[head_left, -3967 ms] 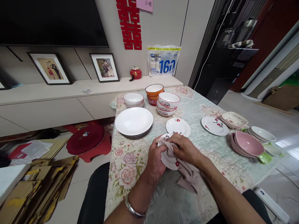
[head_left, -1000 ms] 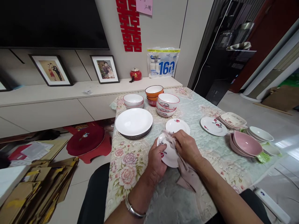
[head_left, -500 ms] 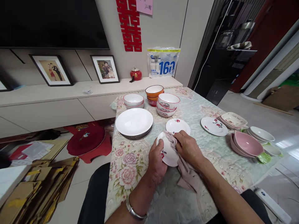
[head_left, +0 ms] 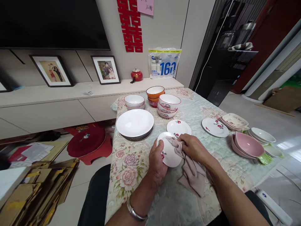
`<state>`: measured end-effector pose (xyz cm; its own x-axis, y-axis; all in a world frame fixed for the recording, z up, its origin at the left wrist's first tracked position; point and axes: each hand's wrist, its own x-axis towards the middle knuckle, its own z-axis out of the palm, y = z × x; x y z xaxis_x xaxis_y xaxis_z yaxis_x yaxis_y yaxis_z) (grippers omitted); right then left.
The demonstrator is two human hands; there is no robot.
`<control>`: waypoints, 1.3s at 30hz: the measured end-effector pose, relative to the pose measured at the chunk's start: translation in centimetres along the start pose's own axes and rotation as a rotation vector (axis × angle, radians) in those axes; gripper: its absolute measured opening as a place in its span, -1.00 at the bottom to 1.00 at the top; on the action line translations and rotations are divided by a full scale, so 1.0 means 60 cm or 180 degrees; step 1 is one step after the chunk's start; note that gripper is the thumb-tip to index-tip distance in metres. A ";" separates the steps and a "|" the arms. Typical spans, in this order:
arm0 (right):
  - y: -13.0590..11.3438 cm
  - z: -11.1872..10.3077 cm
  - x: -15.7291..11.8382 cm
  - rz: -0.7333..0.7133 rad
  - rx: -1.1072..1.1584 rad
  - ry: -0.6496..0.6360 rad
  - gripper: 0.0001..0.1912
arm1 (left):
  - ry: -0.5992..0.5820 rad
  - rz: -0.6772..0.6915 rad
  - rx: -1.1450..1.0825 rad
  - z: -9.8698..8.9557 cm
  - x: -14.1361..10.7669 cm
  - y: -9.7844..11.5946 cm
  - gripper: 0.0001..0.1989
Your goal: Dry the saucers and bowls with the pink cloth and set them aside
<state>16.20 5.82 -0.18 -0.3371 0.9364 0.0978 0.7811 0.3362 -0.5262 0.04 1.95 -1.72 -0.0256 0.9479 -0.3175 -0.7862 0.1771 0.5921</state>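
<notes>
My left hand (head_left: 158, 160) grips the left edge of a small white plate (head_left: 171, 155) with red flowers, thumb on its face. In my right hand (head_left: 194, 147) is a pinkish-grey cloth (head_left: 194, 175), pressed against the plate's upper right and hanging down over the table. Just beyond lies another small flowered plate (head_left: 175, 125). A stack of large white plates (head_left: 134, 123) stands to the left of it. Farther back are white bowls (head_left: 169, 102) with red rims, orange bowls (head_left: 155, 91) and a pair of plain-looking white bowls (head_left: 134, 100).
On the right of the flowered tablecloth (head_left: 130, 177) are a flowered plate (head_left: 215, 127), pink bowls (head_left: 249, 145), white bowls (head_left: 263, 135) and rectangular dishes (head_left: 234, 121). A red stool (head_left: 87, 142) and flattened cardboard (head_left: 30, 191) stand on the left floor.
My right hand has shifted slightly right with the cloth, uncovering more of the plate's face. My left hand keeps its grip, and the plate has barely moved.
</notes>
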 end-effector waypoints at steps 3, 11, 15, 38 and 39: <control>-0.004 0.009 0.002 0.0116 -0.0380 0.0504 -0.75 | -0.0104 -0.0100 0.0041 0.002 -0.004 -0.001 -0.53; -0.044 0.033 -0.003 -0.1047 0.0254 0.0690 -0.74 | -0.0410 -0.0307 -0.0051 0.004 -0.008 -0.011 -0.67; -0.045 0.025 -0.003 -0.1179 0.0298 0.0533 -0.72 | -0.0386 -0.0224 -0.0130 0.004 -0.006 -0.009 -0.63; -0.049 0.006 -0.012 -0.0113 -0.0674 0.0133 -0.80 | -0.0038 -0.0290 -0.0176 0.005 0.001 0.000 -0.56; -0.053 0.004 -0.014 -0.0184 -0.0620 -0.0042 -0.81 | 0.0034 -0.0267 -0.0170 0.004 0.003 0.002 -0.57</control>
<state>13.88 3.94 1.18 -0.3901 0.9140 0.1114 0.8467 0.4037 -0.3466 0.11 2.22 -1.55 0.0354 0.9274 -0.3723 -0.8177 0.2411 0.5227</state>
